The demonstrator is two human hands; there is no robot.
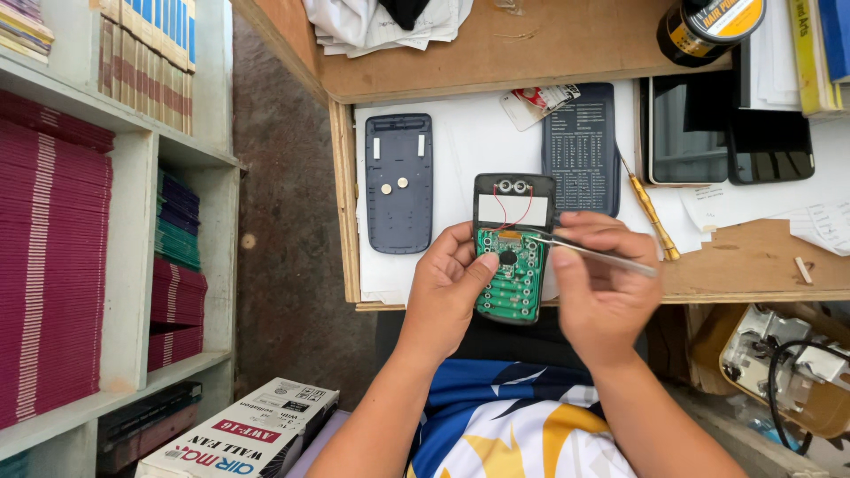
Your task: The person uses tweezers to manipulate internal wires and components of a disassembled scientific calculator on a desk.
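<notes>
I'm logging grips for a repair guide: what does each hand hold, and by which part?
The left hand grips the opened calculator by its lower left edge, thumb on the green board. The right hand pinches metal tweezers near their rear half, tips at the board's top.

Glossy green circuit board [512, 274], shiny metal tweezers [591, 252], matt dark plastic back cover [399, 183], rough bare wood bench [761, 261].

There are two hands, a left hand [447, 288] and a right hand [600, 288]. There is one open calculator with a green circuit board [511, 252] and one thin silver metal tool [591, 254]. One dark blue plastic back cover [399, 183] holds two small round button batteries [394, 186]. There is one yellow-handled screwdriver [651, 215], one black round jar [708, 28] and two dark flat screens [730, 131].
</notes>
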